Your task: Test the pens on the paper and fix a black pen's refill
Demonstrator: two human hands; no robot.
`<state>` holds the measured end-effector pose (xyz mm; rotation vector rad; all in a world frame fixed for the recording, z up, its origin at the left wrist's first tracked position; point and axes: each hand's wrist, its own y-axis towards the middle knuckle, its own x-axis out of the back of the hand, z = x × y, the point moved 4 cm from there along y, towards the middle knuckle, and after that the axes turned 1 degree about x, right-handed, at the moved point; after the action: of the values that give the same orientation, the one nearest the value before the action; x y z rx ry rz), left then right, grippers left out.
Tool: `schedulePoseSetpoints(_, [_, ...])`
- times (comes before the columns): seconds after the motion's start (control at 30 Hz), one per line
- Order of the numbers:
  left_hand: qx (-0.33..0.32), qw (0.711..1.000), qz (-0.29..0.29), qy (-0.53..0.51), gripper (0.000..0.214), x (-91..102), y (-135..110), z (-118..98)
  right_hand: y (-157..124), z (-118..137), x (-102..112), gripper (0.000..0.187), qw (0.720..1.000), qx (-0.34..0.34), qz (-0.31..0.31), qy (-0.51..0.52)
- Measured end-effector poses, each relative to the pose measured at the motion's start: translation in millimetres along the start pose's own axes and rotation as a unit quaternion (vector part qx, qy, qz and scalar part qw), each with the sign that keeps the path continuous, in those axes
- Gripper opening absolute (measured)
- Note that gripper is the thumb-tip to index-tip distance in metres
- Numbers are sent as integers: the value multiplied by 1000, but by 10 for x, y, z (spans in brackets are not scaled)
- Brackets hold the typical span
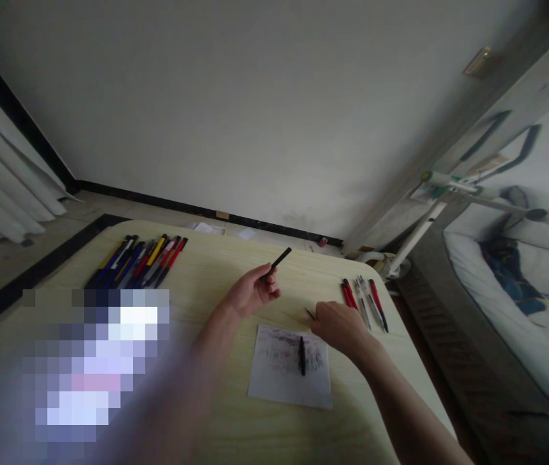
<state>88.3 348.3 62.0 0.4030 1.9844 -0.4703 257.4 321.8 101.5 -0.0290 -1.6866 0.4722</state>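
Observation:
My left hand [251, 292] is raised a little over the light wooden table [216, 426], its fingers pinched on a black pen barrel [280, 258] that points up and to the right. My right hand [338, 326] rests on the table with curled fingers, and a thin dark tip [309, 314] pokes out from its left side. Just below the hands lies a white sheet of paper [290, 381] covered in scribbles, with a short black pen part [302, 355] lying on it.
Several blue, red and yellow pens [139, 261] lie in a row at the table's far left. Several red and white pens [365, 300] lie near the right edge. A blurred patch covers the near left. A bed [517, 303] stands to the right, curtains at the left.

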Motion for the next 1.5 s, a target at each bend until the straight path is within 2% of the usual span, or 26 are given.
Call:
schedulePoseSetpoints(0.1, [-29, 999, -5, -31, 10, 20, 6, -43, 55, -37, 36, 18, 1000, 18, -3, 1])
schedulePoseSetpoints(0.17, [-39, 998, -13, -38, 10, 32, 11, -56, 91, -135, 58, 14, 998, 22, -20, 47])
schedulePoseSetpoints(0.23, [-48, 998, -25, -37, 9, 47, 15, -60, 122, -257, 58, 10, 989, 27, -17, 143])
schedulePoseSetpoints(0.3, [-55, 997, -30, -36, 9, 58, 21, -59, 144, -351, 34, 8, 957, 36, 14, 286])
schedulePoseSetpoints(0.37, [-58, 997, -31, -35, 10, 69, 29, -53, 162, -393, 22, 6, 902, 46, 28, 429])
schedulePoseSetpoints(0.47, [-59, 997, -38, -33, 11, 93, 45, -45, 208, -372, 32, 6, 807, 77, 2, 586])
schedulePoseSetpoints(0.6, [-67, 996, -45, -30, 10, 112, 67, -51, 349, -293, 15, 10, 670, 114, -33, 732])
schedulePoseSetpoints(0.73, [-72, 996, -52, -26, 9, 112, 88, -61, 552, -252, -62, 18, 532, 87, -50, 841])
schedulePoseSetpoints(0.83, [-75, 995, -59, -10, 8, 113, 107, -60, 683, -203, -123, 22, 462, 77, -49, 882])
schedulePoseSetpoints(0.97, [-111, 990, -79, 32, 6, 122, 117, -87, 782, -153, -191, 8, 390, 100, -60, 913])
schedulePoseSetpoints(1.07, [-131, 986, -93, 41, 3, 127, 112, -117, 807, -171, -253, 7, 352, 104, -62, 928])
schedulePoseSetpoints(1.17, [-115, 986, -117, 27, 4, 149, 113, -119, 822, -208, -296, 8, 327, 101, -55, 938])
schedulePoseSetpoints(1.33, [-86, 989, -117, 21, 9, 176, 124, -87, 836, -203, -295, 8, 304, 107, -46, 945])
schedulePoseSetpoints(1.5, [-101, 988, -114, 5, 9, 153, 149, -141, 822, -175, -282, 7, 287, 111, -58, 950])
